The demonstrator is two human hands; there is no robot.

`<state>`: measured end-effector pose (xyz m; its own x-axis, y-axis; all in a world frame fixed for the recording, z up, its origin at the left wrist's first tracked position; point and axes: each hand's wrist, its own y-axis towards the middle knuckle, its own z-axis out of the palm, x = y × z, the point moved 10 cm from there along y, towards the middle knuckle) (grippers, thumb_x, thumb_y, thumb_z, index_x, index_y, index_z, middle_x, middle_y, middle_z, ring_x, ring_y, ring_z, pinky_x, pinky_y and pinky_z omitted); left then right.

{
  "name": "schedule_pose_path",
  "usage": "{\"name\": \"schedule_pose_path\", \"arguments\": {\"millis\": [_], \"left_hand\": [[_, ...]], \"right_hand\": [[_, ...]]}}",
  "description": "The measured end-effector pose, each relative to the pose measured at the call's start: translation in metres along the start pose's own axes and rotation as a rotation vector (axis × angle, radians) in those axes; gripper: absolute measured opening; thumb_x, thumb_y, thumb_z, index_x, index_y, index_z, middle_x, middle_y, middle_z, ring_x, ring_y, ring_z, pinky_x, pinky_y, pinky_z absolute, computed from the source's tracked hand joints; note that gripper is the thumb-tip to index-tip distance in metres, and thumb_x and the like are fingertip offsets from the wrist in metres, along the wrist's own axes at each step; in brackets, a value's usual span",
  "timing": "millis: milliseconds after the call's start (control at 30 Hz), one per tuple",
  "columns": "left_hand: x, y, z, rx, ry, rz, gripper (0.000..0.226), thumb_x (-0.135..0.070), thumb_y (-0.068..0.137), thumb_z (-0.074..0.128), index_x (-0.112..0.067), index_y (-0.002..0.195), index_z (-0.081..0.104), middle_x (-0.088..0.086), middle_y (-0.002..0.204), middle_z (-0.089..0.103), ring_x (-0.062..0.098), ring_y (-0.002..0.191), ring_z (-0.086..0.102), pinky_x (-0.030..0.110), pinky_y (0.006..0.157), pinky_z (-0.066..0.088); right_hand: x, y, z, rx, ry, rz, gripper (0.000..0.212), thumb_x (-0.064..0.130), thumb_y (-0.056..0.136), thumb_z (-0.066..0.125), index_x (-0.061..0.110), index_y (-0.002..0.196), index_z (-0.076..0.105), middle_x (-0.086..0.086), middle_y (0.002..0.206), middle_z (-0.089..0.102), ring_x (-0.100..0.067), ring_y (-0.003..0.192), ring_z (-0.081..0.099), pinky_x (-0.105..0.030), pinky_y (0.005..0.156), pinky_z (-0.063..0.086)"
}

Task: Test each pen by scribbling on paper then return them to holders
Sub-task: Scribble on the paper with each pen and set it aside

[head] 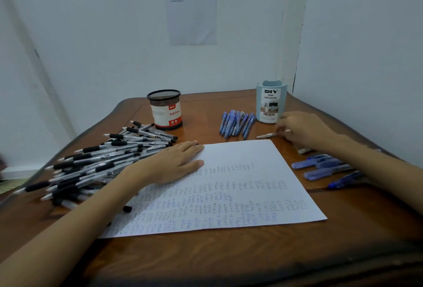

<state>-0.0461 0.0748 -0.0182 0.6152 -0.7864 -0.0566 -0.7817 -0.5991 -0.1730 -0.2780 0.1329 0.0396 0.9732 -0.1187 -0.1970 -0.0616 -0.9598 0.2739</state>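
A white sheet of paper [240,172] covered with small blue scribbles lies in the middle of the wooden table. My left hand [174,163] rests flat on its upper left corner, fingers straight. My right hand [302,129] reaches to the right of the sheet's top edge and its fingers pinch a pale pen [266,135] that lies on the table. A black mesh holder [165,109] stands at the back centre. A light blue desk organizer [270,102] stands at the back right, just beyond my right hand.
A big heap of black-grip clear pens [103,160] covers the table's left side. Several blue pens [238,124] lie between the two holders. More blue pens [325,167] lie under my right forearm. White walls enclose the table's back and right.
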Motion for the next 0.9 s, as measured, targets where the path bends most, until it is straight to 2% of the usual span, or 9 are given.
{"name": "schedule_pose_path", "arguments": {"millis": [67, 133, 200, 333, 400, 467, 600, 700, 900], "left_hand": [[0.000, -0.001, 0.000, 0.007, -0.007, -0.006, 0.061, -0.051, 0.097, 0.021, -0.026, 0.150, 0.004, -0.006, 0.158, 0.000, 0.011, 0.144, 0.005, 0.028, 0.114, 0.006], [-0.001, -0.001, 0.000, 0.009, -0.009, -0.008, 0.061, -0.051, 0.097, 0.021, -0.026, 0.150, 0.004, -0.006, 0.158, 0.000, 0.011, 0.144, 0.004, 0.028, 0.114, 0.006], [-0.002, -0.001, 0.000, 0.010, -0.007, -0.009, 0.061, -0.050, 0.097, 0.021, -0.026, 0.150, 0.003, -0.006, 0.158, 0.000, 0.011, 0.144, 0.004, 0.028, 0.114, 0.005], [-0.002, -0.001, 0.000, 0.015, -0.011, -0.014, 0.062, -0.051, 0.096, 0.021, -0.027, 0.150, 0.002, -0.007, 0.158, -0.001, 0.011, 0.144, 0.004, 0.028, 0.114, 0.006], [-0.001, -0.001, 0.000, 0.015, -0.004, -0.017, 0.062, -0.051, 0.096, 0.021, -0.028, 0.150, 0.002, -0.007, 0.158, -0.001, 0.011, 0.144, 0.004, 0.028, 0.114, 0.006], [-0.001, -0.001, 0.000, 0.008, 0.003, -0.015, 0.062, -0.051, 0.096, 0.021, -0.027, 0.150, 0.002, -0.006, 0.158, -0.001, 0.011, 0.144, 0.004, 0.028, 0.114, 0.006], [0.000, 0.000, 0.000, 0.006, 0.001, -0.015, 0.062, -0.053, 0.095, 0.020, -0.029, 0.150, 0.003, -0.007, 0.158, -0.001, 0.011, 0.144, 0.004, 0.027, 0.113, 0.006], [0.000, 0.001, 0.001, 0.009, 0.005, -0.018, 0.062, -0.053, 0.095, 0.020, -0.029, 0.150, 0.003, -0.007, 0.158, -0.001, 0.011, 0.144, 0.004, 0.027, 0.113, 0.006], [0.000, 0.002, 0.001, 0.005, 0.011, -0.013, 0.062, -0.052, 0.096, 0.020, -0.028, 0.150, 0.002, -0.007, 0.158, -0.001, 0.010, 0.144, 0.004, 0.025, 0.112, 0.006]], "right_hand": [[-0.002, -0.007, -0.031, -0.249, 0.198, -0.028, 0.006, 0.010, 0.085, 0.063, 0.016, 0.087, 0.061, -0.004, 0.097, 0.062, -0.010, 0.083, 0.054, -0.020, 0.066, 0.041], [-0.010, -0.017, -0.064, -0.500, 0.528, 0.007, 0.033, -0.002, 0.081, 0.063, 0.020, 0.064, 0.045, 0.004, 0.066, 0.053, -0.001, 0.063, 0.050, -0.015, 0.058, 0.039], [-0.009, -0.024, -0.073, -0.549, 1.005, 0.092, 0.035, 0.003, 0.087, 0.058, 0.018, 0.061, 0.041, 0.006, 0.050, 0.046, -0.003, 0.050, 0.052, -0.018, 0.052, 0.047], [0.081, -0.032, -0.037, 0.138, 1.697, 0.134, 0.041, 0.036, 0.097, 0.040, 0.006, 0.077, 0.059, -0.007, 0.054, 0.063, -0.018, 0.049, 0.064, -0.026, 0.049, 0.055], [0.121, -0.047, -0.022, 0.426, 1.643, 0.055, 0.050, 0.044, 0.094, 0.035, 0.007, 0.088, 0.067, -0.014, 0.075, 0.071, -0.023, 0.062, 0.069, -0.026, 0.051, 0.055], [0.141, -0.058, -0.014, 0.489, 1.627, -0.011, 0.044, 0.044, 0.088, 0.044, 0.009, 0.083, 0.070, -0.015, 0.078, 0.071, -0.021, 0.061, 0.067, -0.025, 0.047, 0.053], [0.147, -0.058, -0.012, 0.252, 1.563, -0.053, 0.039, 0.022, 0.080, 0.069, 0.010, 0.048, 0.049, 0.000, 0.044, 0.047, -0.006, 0.039, 0.043, -0.016, 0.041, 0.037], [0.143, -0.052, -0.017, 0.100, 1.453, -0.101, 0.046, 0.017, 0.083, 0.068, 0.010, 0.045, 0.042, 0.007, 0.038, 0.037, -0.004, 0.039, 0.039, -0.013, 0.049, 0.038], [0.143, -0.050, -0.014, 0.091, 1.413, -0.137, 0.045, 0.004, 0.086, 0.062, 0.009, 0.047, 0.041, 0.006, 0.041, 0.035, -0.004, 0.040, 0.037, -0.012, 0.048, 0.036]]}}
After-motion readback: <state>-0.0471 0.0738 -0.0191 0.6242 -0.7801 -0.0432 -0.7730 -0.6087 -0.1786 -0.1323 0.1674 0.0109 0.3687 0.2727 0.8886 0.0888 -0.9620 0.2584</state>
